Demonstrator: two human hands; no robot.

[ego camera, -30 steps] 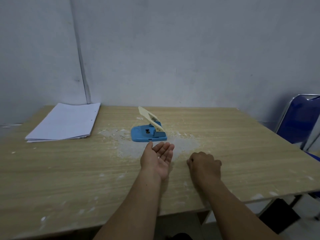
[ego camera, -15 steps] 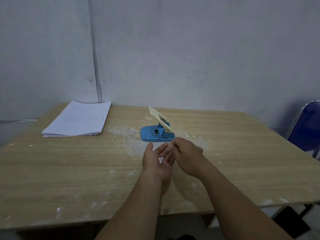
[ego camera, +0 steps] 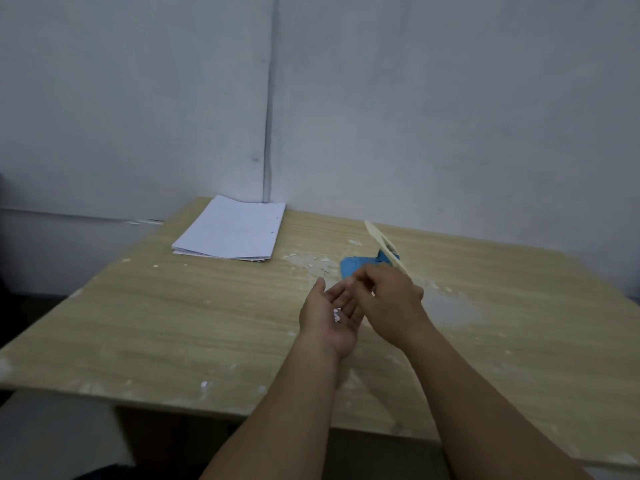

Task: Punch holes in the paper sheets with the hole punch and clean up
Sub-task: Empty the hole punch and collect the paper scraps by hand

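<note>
The right hand (ego camera: 389, 303) hides the near end of the blue hole punch (ego camera: 356, 265); its fingertips blur over the left hand (ego camera: 330, 318), grip unclear

left hand (ego camera: 330, 317): we cup paper bits (ego camera: 336, 315), palm up
right hand (ego camera: 389, 301): fingers curled over it
hole punch (ego camera: 360, 265): behind, on tabletop (ego camera: 173, 323)

Left hand (ego camera: 332, 315): bare, no glove, no ring or other jewellery visible.
Right hand (ego camera: 389, 301): bare, no glove; fingers partly blurred, so small details cannot be made out.
Left forearm (ego camera: 294, 403): uncovered as far as the bottom edge of the view, no sleeve, watch or band.
Right forearm (ego camera: 485, 403): uncovered likewise, no sleeve, watch or band.
</note>
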